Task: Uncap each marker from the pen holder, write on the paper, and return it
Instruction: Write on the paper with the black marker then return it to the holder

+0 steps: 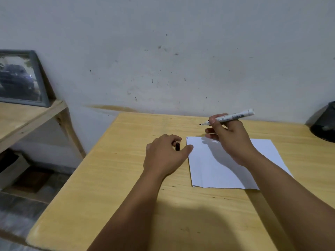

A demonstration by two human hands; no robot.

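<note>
Right hand (230, 136): raised above the far left corner of the paper (235, 165), fingers closed round a white marker (233, 116), uncapped, dark tip pointing left. Left hand (165, 154): resting on the wooden table (112, 178) just left of the paper, thumb and fingers pinching a small black cap (177, 146). Paper: white sheet, flat, right of centre. Far right edge: dark rounded object (324, 124), partly cut off, possibly the pen holder; cannot tell. Far left: framed picture (20, 78) on a shelf (27, 116).

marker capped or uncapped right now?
Uncapped. The marker in the right hand shows its bare dark tip, and the left hand holds the black cap apart from it.
</note>
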